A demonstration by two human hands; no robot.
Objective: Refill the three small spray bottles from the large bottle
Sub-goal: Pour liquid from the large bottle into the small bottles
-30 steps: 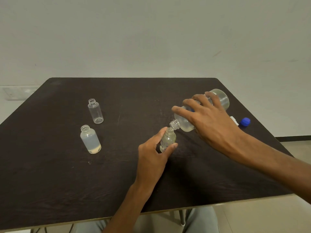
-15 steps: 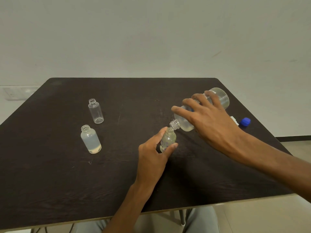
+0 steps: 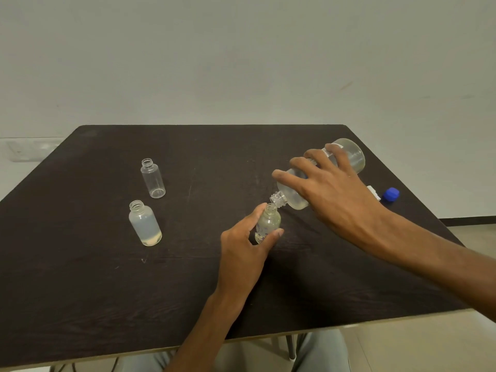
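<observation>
Between the thumb and fingers of the left hand [image 3: 243,253] stands the small bottle [image 3: 267,224] now being filled, upright on the table [image 3: 80,291] and pinched low on its body so the open mouth stays clear. That hold looks meant to keep the light bottle from tipping while liquid runs in. Just above and to the far side of that hand, the right hand [image 3: 332,194] wraps over the large bottle [image 3: 319,175], which is tilted steeply with its base raised and its threaded neck lowered right at the small bottle's mouth, so the pour has almost no gap to cross. Whether a stream is flowing I cannot tell.

Well to the left of the left hand, two more small bottles wait uncapped and upright: the frosted bottle [image 3: 145,224], nearer, has a little pale liquid at its bottom, and the clear bottle [image 3: 153,178] beyond it looks empty. They seem parked out of the way until their turn.

Past the right wrist, near the table's edge, lies a blue cap [image 3: 390,195] beside a small white piece [image 3: 373,191], presumably set aside from the pour.

The tabletop is dark and matte; behind it is a plain pale wall [image 3: 241,63], and pale floor [image 3: 429,345] shows beyond the near edge.
</observation>
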